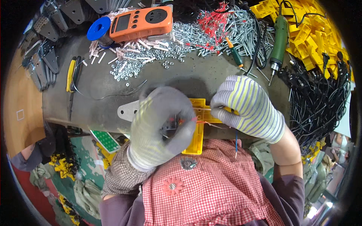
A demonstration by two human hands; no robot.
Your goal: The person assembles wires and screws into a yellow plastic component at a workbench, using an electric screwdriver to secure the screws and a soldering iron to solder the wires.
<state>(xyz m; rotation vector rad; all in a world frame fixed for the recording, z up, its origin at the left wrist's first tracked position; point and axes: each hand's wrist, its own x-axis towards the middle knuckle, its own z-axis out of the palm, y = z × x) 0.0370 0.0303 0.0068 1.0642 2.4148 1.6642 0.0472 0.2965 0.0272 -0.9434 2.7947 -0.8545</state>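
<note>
Both my hands wear striped work gloves. A yellow plastic housing point(197, 140) lies at the table's near edge, between and partly under them. My left hand point(162, 124), blurred by motion, curls over its left side with thumb and finger pinched; what they hold is hidden. My right hand point(247, 107) is closed at the housing's right arm, around something I cannot make out. Thin reddish wires point(203, 122) run between the hands over the housing. A grey metal plate point(128, 111) with holes sticks out left of my left hand. A blue wire point(236, 145) hangs below my right hand.
Screws point(241, 32), nuts point(126, 67) and an orange meter point(141, 23) lie along the back. A blue spool point(98, 28) and yellow-handled cutters point(72, 75) are left. A green electric screwdriver point(279, 41), yellow housings point(309, 41) and black cords point(320, 101) lie right.
</note>
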